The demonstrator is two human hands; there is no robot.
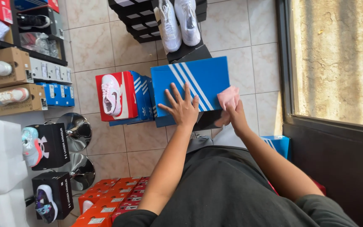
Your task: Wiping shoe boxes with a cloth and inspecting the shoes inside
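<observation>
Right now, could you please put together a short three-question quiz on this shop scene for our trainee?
1. True or false: the left hand lies flat, fingers spread, on the blue striped shoe box.
2. What does the right hand hold? A) a pink cloth B) a black shoe C) a roll of tape
3. Fill in: the pair of white sneakers stands on a stack of ____ boxes beyond the blue box.

Key: 1 true. 2 A, the pink cloth at the box's right edge. 3 black, the stack of black boxes.
</observation>
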